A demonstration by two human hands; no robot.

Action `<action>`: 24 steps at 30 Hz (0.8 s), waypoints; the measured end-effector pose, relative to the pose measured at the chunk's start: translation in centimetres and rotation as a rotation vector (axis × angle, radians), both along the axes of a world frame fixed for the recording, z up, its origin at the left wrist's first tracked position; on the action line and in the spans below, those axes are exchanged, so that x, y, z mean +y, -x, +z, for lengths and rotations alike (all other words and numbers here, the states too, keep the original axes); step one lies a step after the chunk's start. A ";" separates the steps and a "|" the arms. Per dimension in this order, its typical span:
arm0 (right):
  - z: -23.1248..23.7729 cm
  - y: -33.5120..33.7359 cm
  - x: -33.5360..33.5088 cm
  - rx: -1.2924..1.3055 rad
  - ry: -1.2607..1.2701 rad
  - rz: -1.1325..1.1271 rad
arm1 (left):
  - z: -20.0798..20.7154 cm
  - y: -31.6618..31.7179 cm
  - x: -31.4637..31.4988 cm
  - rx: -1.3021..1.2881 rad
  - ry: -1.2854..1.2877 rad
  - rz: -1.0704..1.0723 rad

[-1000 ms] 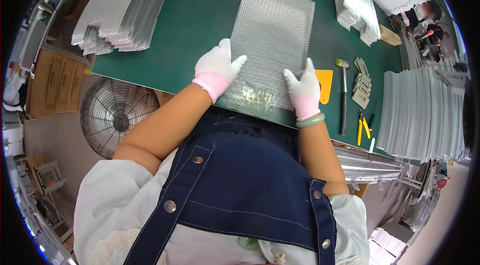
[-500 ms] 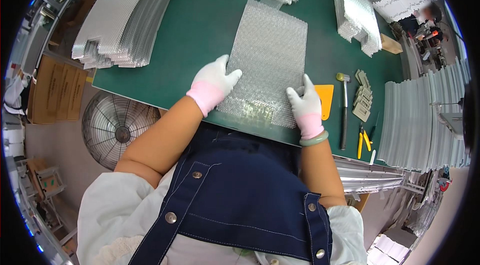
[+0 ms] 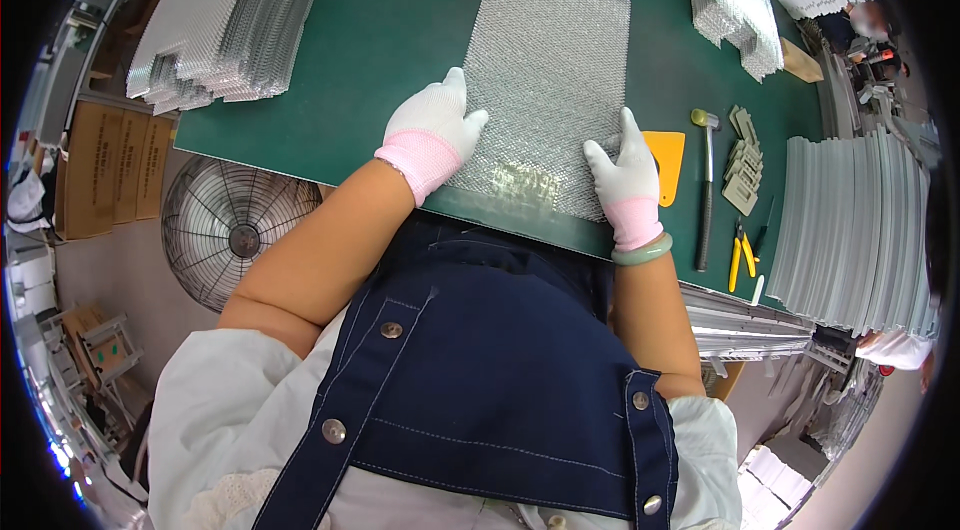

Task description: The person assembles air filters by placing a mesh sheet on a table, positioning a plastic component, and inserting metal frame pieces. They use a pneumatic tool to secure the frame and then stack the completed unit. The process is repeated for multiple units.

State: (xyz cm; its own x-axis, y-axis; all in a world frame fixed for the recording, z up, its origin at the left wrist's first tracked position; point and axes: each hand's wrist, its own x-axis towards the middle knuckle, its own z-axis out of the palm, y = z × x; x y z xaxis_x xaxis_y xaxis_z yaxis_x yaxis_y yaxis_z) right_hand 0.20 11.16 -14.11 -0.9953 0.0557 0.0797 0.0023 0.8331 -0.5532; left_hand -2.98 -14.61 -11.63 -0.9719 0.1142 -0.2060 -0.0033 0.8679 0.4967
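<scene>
A rectangular silvery mesh sheet (image 3: 545, 80) with a honeycomb-like texture lies flat on the green table (image 3: 385, 40) in front of me. At its left edge is my left hand (image 3: 436, 122), in a white glove with a pink cuff. Its fingers are stretched out, and the thumb points over the sheet. Along the right edge lies my right hand (image 3: 626, 165), gloved the same way, index finger extended and thumb spread toward the sheet. Both hands touch or nearly touch the sheet's sides; the undersides of the fingers are hidden.
Right of the sheet lie a yellow scraper (image 3: 668, 165), a hammer (image 3: 706, 185), beige plastic pieces (image 3: 744, 165) and yellow-handled pliers (image 3: 741, 258). Mesh stacks stand at the far left (image 3: 235, 15) and far right (image 3: 735, 0). A floor fan (image 3: 242, 240) is below the table's left side.
The whole view has shifted, so the table and sheet appear higher in the picture. Both hands keep their places at the sheet's sides, with little change in pose.
</scene>
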 end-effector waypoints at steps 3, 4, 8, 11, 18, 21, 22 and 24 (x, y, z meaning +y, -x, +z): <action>-0.2 0.1 0.0 0.004 -0.028 0.005 | 0.0 0.3 0.0 -0.013 -0.021 0.012; -0.2 0.0 -0.1 0.015 -0.041 0.011 | -0.4 0.2 -0.2 -0.004 -0.024 0.007; 0.6 0.2 -0.4 -0.071 -0.060 -0.025 | -0.2 0.1 -0.1 0.026 -0.008 0.017; 1.7 0.2 -1.4 -0.112 -0.133 -0.100 | 1.2 -0.9 1.0 0.066 0.120 0.095; 2.5 -0.4 -1.1 -0.159 -0.234 -0.089 | 0.0 -1.7 -0.2 0.119 -0.012 0.026; 3.1 -3.6 -1.3 -0.231 -0.266 -0.090 | 0.8 -3.2 -0.1 0.076 -0.015 -0.012; 2.5 -3.5 -1.1 -0.188 -0.288 -0.084 | 1.1 -3.3 0.1 0.086 0.010 -0.004; 2.6 -2.8 -1.2 -0.204 -0.324 -0.084 | 1.0 -3.3 0.9 0.098 0.080 -0.036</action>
State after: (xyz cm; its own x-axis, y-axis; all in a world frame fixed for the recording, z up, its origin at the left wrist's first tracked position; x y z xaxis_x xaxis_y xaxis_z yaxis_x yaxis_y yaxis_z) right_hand 2.96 9.95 -11.56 -0.9856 0.1416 -0.0921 0.1602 0.9567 -0.2429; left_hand 0.31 -13.76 -10.59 -0.9833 0.1366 -0.1204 0.0738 0.9034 0.4223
